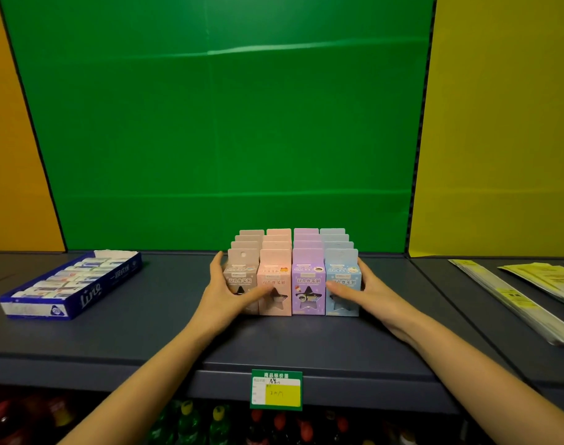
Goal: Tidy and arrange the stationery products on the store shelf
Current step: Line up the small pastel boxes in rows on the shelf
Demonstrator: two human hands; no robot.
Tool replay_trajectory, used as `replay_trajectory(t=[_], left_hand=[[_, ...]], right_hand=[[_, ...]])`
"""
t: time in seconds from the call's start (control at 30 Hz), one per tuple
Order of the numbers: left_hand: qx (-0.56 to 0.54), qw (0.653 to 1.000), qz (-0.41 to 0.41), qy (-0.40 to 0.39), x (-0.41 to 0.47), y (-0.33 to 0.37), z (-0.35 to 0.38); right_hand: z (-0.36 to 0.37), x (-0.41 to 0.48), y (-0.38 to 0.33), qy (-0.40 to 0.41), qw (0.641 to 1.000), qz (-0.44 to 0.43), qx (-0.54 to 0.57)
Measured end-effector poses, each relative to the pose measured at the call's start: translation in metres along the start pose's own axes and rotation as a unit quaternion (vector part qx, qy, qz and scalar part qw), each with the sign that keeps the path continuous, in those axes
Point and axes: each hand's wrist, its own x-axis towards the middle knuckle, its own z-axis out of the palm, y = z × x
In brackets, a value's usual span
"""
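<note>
Four columns of small boxes (308,284), grey, pink, purple and blue, are standing in neat files in the middle of the shelf (306,342), each running several boxes deep toward the green back panel. Both hands are bracketing the block. The left hand (224,290) is lying flat against the grey column's outer side with its thumb stretching across the fronts. The right hand (367,293) is doing the same on the blue side, fingers straight and pressing inward. Nothing is being lifted or pinched.

To my eye this group is looking nearly finished: the fronts are lining up evenly, the columns are touching, and the block is sitting just behind the price tag (276,389).

What seems to be waiting is on either side. The blue tray of erasers (72,284) is sitting skewed at the far left. The stack of sleeved sheets (511,297) is fanning out untidily at the right, well apart from the boxes.
</note>
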Motion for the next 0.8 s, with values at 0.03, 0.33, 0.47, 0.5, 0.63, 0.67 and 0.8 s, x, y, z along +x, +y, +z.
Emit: replay_trajectory(t=[0.03,0.33,0.47,0.5,0.63,0.67,0.8], left_hand=[[-0.053,0.998,-0.021,-0.008,0.000,0.002,-0.001],[-0.309,0.935,-0.172,0.019,0.035,0.005,0.003],[-0.302,0.936,-0.181,-0.009,0.044,-0.001,0.005],[-0.303,0.935,-0.184,-0.014,0.045,-0.002,0.004],[-0.330,0.925,-0.187,-0.028,0.050,-0.006,-0.001],[-0.337,0.923,-0.186,-0.025,0.051,-0.005,-0.002],[-0.333,0.925,-0.183,-0.022,0.060,-0.002,-0.004]], right_hand=[[0.000,-0.001,-0.001,0.001,1.000,0.000,0.011],[0.007,0.022,-0.004,0.106,0.978,0.059,0.170],[0.009,0.029,0.001,0.117,0.971,0.089,0.186],[0.009,0.030,0.000,0.117,0.971,0.089,0.189],[0.002,0.033,0.001,0.121,0.966,0.102,0.205],[0.001,0.033,-0.001,0.124,0.965,0.103,0.208],[-0.003,0.042,-0.002,0.134,0.960,0.107,0.223]])
